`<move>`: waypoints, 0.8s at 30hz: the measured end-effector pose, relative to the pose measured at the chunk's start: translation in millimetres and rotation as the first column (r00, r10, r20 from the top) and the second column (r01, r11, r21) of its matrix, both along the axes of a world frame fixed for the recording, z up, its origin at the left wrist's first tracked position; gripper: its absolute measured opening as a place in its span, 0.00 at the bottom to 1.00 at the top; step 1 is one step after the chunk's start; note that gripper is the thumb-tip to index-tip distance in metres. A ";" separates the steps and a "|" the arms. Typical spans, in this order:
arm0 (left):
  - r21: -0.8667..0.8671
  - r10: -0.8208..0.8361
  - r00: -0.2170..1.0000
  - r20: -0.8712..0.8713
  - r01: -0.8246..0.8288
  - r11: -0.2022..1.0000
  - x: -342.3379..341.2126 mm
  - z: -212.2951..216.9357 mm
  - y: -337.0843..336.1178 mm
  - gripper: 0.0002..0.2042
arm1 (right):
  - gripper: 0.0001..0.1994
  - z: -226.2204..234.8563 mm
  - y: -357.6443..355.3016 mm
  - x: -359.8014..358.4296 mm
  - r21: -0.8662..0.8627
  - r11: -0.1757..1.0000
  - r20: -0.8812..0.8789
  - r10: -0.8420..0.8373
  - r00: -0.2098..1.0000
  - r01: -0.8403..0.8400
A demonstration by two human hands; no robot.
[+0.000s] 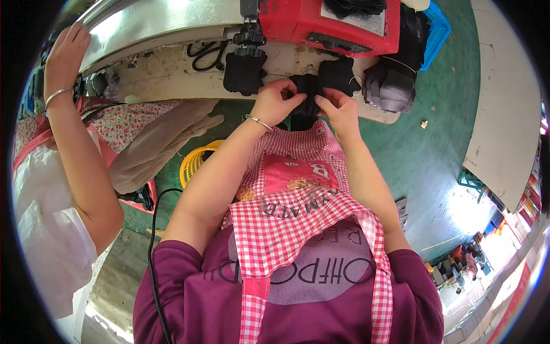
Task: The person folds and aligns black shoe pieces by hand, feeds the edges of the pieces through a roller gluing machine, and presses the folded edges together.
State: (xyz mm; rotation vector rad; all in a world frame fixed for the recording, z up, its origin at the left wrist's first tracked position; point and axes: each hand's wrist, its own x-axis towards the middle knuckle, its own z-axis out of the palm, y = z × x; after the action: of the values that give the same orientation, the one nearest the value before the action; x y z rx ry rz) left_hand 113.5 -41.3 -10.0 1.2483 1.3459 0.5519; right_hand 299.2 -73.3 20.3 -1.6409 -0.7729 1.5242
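A small piece of black fabric is stretched between my two hands at the front edge of the worktable. My left hand is closed in a pinch on its left side, and a bracelet circles that wrist. Closed as well, my right hand pinches the fabric's right side between thumb and fingers. Just left of my hands lies a stack of black fabric pieces, below a black knob. Another black stack sits right behind my right hand. The fabric's exact kind cannot be told.
A red machine stands behind my hands. At the table's right end sits a tied black fabric bundle, near a blue basket. A co-worker's arm reaches up on the left. A yellow basket stands below the table.
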 end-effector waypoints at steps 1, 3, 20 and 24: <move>0.142 -0.021 0.996 -0.081 0.032 0.989 2.4 5.3 0.1 0.12 | 0.21 5.8 0.5 -2.3 0.023 0.998 0.080 0.053 0.995 -0.055; 0.278 -0.027 0.986 -0.165 0.073 0.958 7.6 12.4 -1.1 0.11 | 0.23 -0.3 -1.7 -1.0 0.068 0.993 0.181 0.086 0.980 -0.099; 0.156 -0.121 0.993 0.016 0.117 0.981 -19.6 45.9 12.2 0.17 | 0.28 -24.6 -0.4 16.7 -0.009 0.999 0.290 0.036 0.956 -0.034; 0.560 -0.147 0.983 -0.106 0.181 0.809 -71.9 79.0 30.0 0.16 | 0.29 -18.8 -1.0 18.8 -0.013 0.999 0.195 -0.047 0.980 0.050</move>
State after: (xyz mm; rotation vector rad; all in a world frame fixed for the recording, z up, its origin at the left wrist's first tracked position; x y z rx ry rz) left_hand 41.6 -11.2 69.0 1.8630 1.1338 0.8369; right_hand 318.0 -74.3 1.5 -1.8292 -0.8183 1.3535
